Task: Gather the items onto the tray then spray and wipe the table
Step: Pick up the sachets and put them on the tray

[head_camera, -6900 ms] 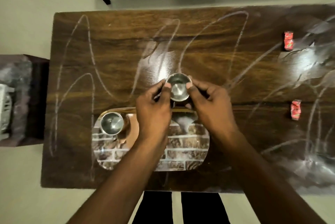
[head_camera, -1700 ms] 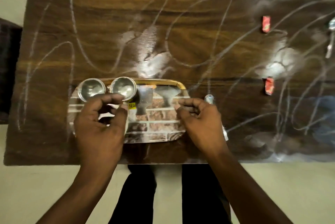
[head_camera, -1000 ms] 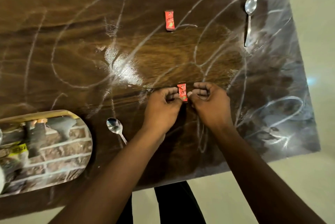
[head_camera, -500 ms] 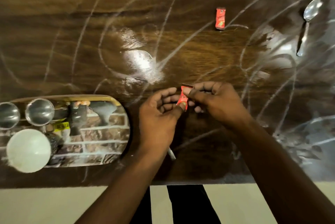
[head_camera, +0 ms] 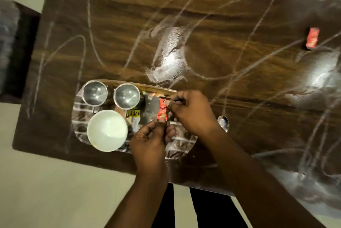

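Observation:
A small red sachet is pinched at its lower end by my left hand and at its upper end by my right hand, just over the right part of the tray. The oval tray has a brick pattern and a gold rim. It carries two steel cups at the back and a white bowl in front. A second red sachet lies far right on the wooden table. A spoon lies right of the tray, partly hidden by my right wrist.
White chalky streaks and smears cover the tabletop. A dark chair or stool stands at the table's left end. My legs are at the near edge. Pale floor surrounds the table.
Both hands lifted the red sachet off the table's middle and carried it left to the tray. The view swung left with them, and the far spoon left the frame.

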### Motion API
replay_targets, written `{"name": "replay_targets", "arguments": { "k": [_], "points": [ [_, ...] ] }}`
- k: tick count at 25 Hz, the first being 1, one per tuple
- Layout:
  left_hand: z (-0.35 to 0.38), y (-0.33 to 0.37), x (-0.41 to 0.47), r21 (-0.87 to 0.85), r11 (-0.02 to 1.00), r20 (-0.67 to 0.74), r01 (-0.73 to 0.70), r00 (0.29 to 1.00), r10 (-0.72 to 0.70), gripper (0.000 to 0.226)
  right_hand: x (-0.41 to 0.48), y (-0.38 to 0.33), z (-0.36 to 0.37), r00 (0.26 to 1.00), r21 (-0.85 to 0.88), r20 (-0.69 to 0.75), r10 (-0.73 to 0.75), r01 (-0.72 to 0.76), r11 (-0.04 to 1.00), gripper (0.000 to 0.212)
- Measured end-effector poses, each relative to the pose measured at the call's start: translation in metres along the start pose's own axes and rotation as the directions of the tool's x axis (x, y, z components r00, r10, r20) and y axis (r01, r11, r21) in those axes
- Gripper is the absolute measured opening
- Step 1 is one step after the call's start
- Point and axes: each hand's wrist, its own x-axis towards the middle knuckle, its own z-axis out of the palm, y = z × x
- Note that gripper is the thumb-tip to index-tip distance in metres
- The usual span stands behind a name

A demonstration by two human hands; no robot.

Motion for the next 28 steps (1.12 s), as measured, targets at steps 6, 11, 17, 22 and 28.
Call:
{"name": "replay_targets", "arguments": {
  "k": [6,11,17,22,28],
  "points": [
    [0.002,0.004,0.018,-0.054,0.995,-0.103,0.080,0.991,-0.085,0.016,0.015,-0.003,0.020,0.998,-0.078,-0.059,0.026,-0.031,0.996,0.020],
    [0.009,0.005,0.028,-0.022,0.994,-0.111,0.111,0.987,-0.113,0.017,0.019,-0.003,0.024,0.990,-0.128,-0.140,0.000,-0.018,0.992,0.013],
    [0.010,0.005,0.036,-0.008,0.991,-0.100,0.137,0.985,-0.137,0.018,0.020,-0.004,0.026,0.978,-0.156,-0.208,0.007,-0.040,0.987,0.013],
    [0.013,0.008,0.035,-0.027,0.992,-0.112,0.127,0.985,-0.129,0.027,0.015,-0.009,0.021,0.976,-0.119,-0.216,0.017,-0.044,0.992,0.014],
    [0.027,0.006,0.009,0.030,0.998,-0.087,0.048,0.995,-0.045,0.020,0.003,-0.010,-0.027,0.974,-0.091,-0.227,-0.024,0.003,0.996,0.015]
  ]
}}
